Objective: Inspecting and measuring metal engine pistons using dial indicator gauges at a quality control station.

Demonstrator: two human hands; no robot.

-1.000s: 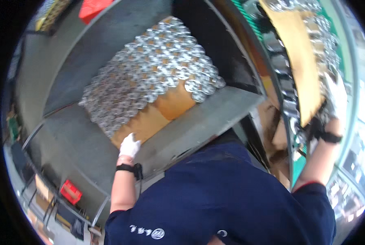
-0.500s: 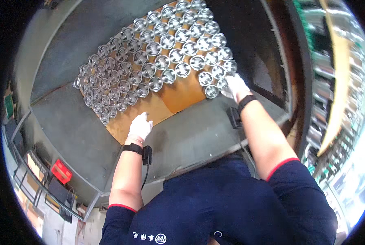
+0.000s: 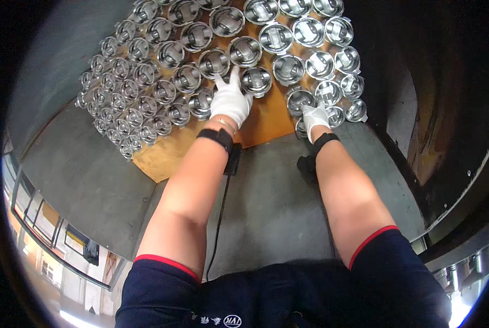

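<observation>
Rows of shiny metal pistons stand with their hollow sides up on a brown cardboard sheet. My left hand, in a white glove, reaches in at the near edge of the main group. Its fingers are stretched apart between pistons, and it partly covers one there. White-gloved too, my right hand is among the right-hand pistons. Its fingertips touch the near rim of a piston, spread a little apart; another piston is partly hidden behind the hand. Neither hand visibly lifts anything.
The cardboard lies on a grey metal surface with a grey wall at the left. A dark panel rises at the right. Each wrist wears a black strap with a small box; a cable hangs from the left one.
My view has come closer to the pistons. My left hand has moved right and forward, from bare cardboard to the pistons. My right hand has shifted left, away from the right-hand edge pistons.
</observation>
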